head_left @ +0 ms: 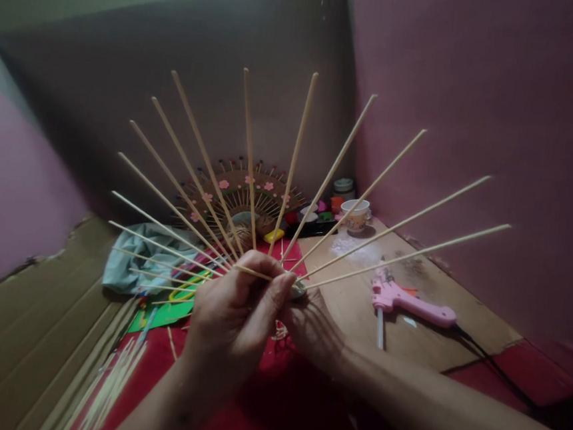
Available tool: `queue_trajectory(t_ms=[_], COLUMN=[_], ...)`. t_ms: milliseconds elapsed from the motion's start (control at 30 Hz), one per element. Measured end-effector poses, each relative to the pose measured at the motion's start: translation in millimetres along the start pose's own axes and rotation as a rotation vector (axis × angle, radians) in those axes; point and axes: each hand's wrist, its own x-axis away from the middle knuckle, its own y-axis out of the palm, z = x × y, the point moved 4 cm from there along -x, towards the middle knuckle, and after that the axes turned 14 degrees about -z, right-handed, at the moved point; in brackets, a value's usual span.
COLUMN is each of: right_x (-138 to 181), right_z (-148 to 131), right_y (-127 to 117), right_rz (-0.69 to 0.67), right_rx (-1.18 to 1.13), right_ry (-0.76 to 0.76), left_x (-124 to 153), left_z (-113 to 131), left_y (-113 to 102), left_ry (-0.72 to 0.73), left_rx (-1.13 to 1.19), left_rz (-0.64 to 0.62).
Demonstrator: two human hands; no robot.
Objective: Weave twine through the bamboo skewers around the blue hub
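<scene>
A fan of several thin wooden sticks (pixel 290 175) spreads upward from a small hub held in front of me. My left hand (pixel 232 317) is closed, pinching the hub where the sticks meet. My right hand (pixel 314 328) is mostly hidden behind and below the hub, its fingers gripping it from the right. Both forearms reach in from the lower edge of the view.
A pink glue gun (pixel 412 305) with a black cord lies on a wooden board (pixel 354 301) to the right. A finished decorated fan (pixel 240 197), a cup (pixel 355 214), a teal cloth (pixel 137 255), green paper (pixel 162 311) and loose sticks (pixel 105 386) lie on a red mat.
</scene>
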Motion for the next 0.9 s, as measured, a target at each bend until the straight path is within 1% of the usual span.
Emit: queue_trajectory(t_ms=[100, 200, 333, 533, 633, 767, 900], right_x=[-0.6, -0.6, -0.1, 1.4, 1.2, 0.8, 1.4], right_z=[-1.2, -0.3, 1.3, 2.8, 3.0, 0.6, -1.7], right_y=[-0.2, 0.2, 0.4, 0.0, 0.6, 1.8, 1.4], right_rz=[0.025, 0.05, 0.063, 0.063, 0.037, -0.003, 0.026], right_rx=[-0.168, -0.238, -0.275, -0.201, -0.151, -0.066, 0.03], right_ry=[0.041, 0.068, 0.054, 0.068, 0.052, 0.036, 0.044], left_x=[-1.0, -1.6, -2.0, -1.9, -2.1, -2.0, -0.9], left_z=[-4.9, -7.3, -7.6, -7.3, -5.9, -2.6, 5.2], left_y=[-1.1, -2.6, -2.8, -3.1, -3.3, -2.2, 0.7], left_ry=[0.0, -0.009, -0.001, 0.008, 0.021, 0.043, 0.093], left_rx=[-0.015, -0.048, -0.083, -0.164, -0.226, -0.397, -0.573], left_rz=[-0.009, -0.019, -0.046, -0.056, -0.056, -0.055, -0.044])
